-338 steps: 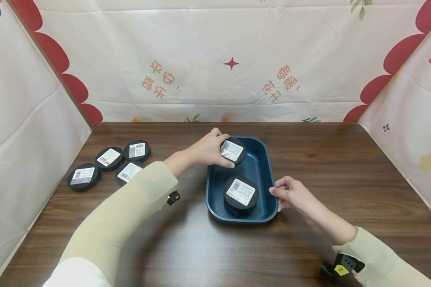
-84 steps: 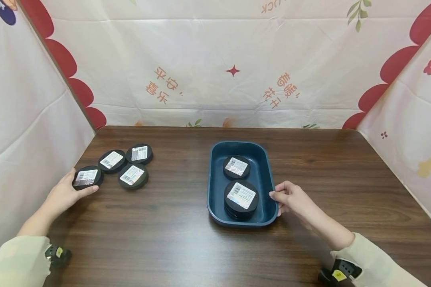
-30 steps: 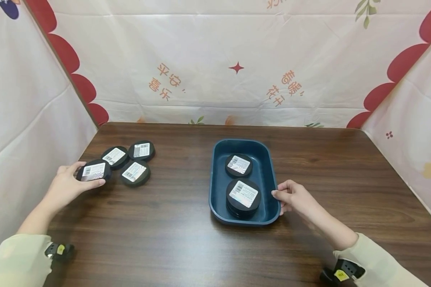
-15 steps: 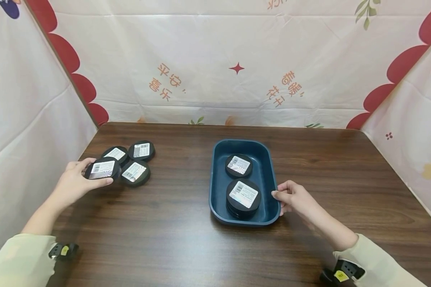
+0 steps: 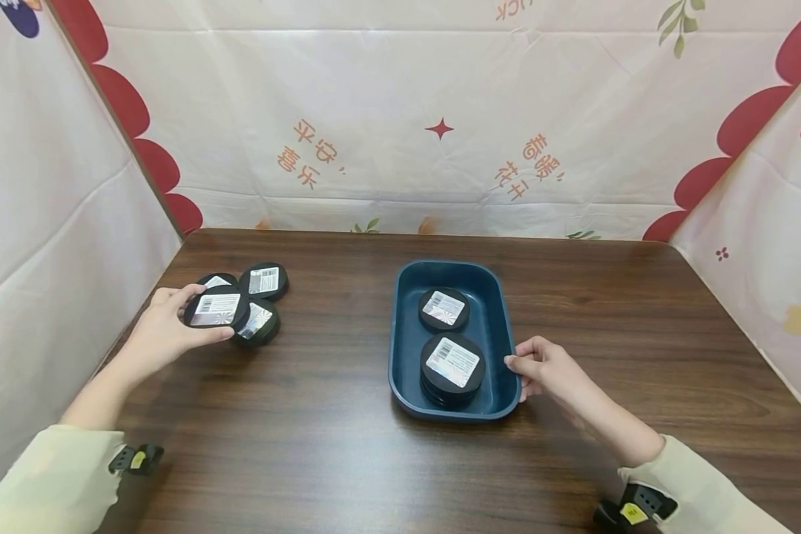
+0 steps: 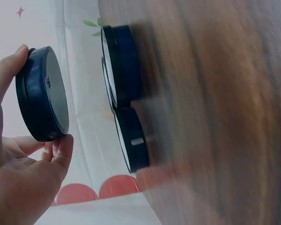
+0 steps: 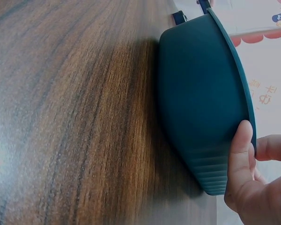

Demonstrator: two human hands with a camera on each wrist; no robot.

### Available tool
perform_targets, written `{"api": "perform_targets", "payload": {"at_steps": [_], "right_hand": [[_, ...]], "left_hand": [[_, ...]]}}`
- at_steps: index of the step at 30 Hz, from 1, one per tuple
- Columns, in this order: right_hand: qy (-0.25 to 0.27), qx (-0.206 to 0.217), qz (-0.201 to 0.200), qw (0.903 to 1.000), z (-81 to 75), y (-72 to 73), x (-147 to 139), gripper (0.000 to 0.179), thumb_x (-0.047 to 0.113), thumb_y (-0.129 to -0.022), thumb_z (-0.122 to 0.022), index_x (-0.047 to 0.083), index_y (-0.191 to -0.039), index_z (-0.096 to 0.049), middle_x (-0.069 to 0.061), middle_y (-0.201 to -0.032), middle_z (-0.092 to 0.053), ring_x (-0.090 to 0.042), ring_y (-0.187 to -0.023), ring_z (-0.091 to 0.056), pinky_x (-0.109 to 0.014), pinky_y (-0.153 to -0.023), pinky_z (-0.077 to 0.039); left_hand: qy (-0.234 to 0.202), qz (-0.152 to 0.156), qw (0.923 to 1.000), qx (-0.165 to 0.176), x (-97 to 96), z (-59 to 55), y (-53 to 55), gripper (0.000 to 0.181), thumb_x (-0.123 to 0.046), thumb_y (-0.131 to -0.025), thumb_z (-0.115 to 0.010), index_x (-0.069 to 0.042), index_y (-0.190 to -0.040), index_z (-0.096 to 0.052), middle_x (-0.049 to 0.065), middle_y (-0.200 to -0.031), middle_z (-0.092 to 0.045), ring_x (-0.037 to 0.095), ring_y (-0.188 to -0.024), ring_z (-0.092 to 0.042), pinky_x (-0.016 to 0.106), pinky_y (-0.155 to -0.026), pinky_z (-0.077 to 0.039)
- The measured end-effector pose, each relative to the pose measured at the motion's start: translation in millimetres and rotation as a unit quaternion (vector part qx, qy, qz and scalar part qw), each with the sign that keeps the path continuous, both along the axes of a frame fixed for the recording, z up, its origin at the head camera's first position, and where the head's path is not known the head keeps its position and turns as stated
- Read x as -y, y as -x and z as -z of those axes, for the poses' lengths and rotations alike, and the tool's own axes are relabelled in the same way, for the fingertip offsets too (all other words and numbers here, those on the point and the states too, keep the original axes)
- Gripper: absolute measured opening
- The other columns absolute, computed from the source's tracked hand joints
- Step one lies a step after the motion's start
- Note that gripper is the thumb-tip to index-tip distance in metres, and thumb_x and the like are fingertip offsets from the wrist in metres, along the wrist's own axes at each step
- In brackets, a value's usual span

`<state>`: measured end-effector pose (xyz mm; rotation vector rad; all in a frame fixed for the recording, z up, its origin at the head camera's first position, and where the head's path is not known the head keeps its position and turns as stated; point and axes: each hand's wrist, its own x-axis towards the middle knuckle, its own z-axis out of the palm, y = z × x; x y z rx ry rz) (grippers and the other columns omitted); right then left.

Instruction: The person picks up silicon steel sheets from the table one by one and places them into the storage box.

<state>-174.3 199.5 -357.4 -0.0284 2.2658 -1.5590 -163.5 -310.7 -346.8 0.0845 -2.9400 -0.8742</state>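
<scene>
My left hand (image 5: 173, 326) pinches a flat round black container (image 5: 216, 308) with a white barcode label, thumb on the near side and fingers on the far side. In the left wrist view this container (image 6: 42, 93) is raised off the table, its pale underside showing. Three similar containers (image 5: 263, 280) lie close beyond it, two of them partly covered by it. My right hand (image 5: 547, 363) pinches the right rim of a dark blue tray (image 5: 395, 341), seen from its outer wall (image 7: 201, 89) in the right wrist view. Inside the tray are a single container (image 5: 443, 309) and a nearer stack (image 5: 450, 363).
Both hands work over a brown wood-grain table (image 5: 320, 445). White printed cloth (image 5: 387, 89) hangs behind the table and along both sides. Each forearm has a small black device (image 5: 647, 498) strapped near the cuff.
My left hand took hold of the leftmost container, lifted it and moved it right, over the neighbouring ones. Earlier it set one container in the tray's far part. My right hand stays on the rim.
</scene>
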Motion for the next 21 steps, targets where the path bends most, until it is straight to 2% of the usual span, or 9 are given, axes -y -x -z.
{"api": "perform_targets", "payload": {"at_steps": [6, 14, 21], "right_hand": [[0.002, 0.001, 0.003, 1.0000, 1.0, 0.0, 0, 0.027, 0.010, -0.092, -0.054, -0.010, -0.105, -0.040, -0.008, -0.071, -0.052, -0.015, -0.056, -0.053, -0.030, -0.056, -0.052], [0.001, 0.002, 0.002, 1.0000, 1.3, 0.1, 0, 0.028, 0.011, -0.092, -0.054, -0.010, -0.105, -0.040, -0.008, -0.071, -0.052, -0.015, -0.057, -0.053, -0.030, -0.056, -0.053], [-0.005, 0.002, 0.000, 1.0000, 0.5, 0.9, -1, 0.029, 0.012, -0.092, -0.054, -0.010, -0.106, -0.040, -0.007, -0.071, -0.052, -0.015, -0.057, -0.054, -0.031, -0.057, -0.053]], "left_hand": [[-0.007, 0.008, 0.9999, 0.010, -6.8, -1.6, 5.0, 0.099, -0.053, -0.070, -0.075, 0.002, -0.141, -0.033, 0.028, -0.123, -0.031, 0.044, -0.109, -0.042, 0.054, -0.085, -0.038], [-0.008, 0.024, 0.9996, -0.011, -17.1, -4.4, 11.6, 0.094, -0.051, -0.068, -0.078, -0.001, -0.136, -0.039, 0.024, -0.119, -0.035, 0.039, -0.104, -0.044, 0.048, -0.082, -0.038], [-0.017, 0.043, 0.9989, 0.002, -30.4, -5.0, 16.7, 0.092, -0.053, -0.067, -0.078, -0.003, -0.135, -0.040, 0.023, -0.120, -0.034, 0.037, -0.105, -0.044, 0.047, -0.082, -0.037]]}}
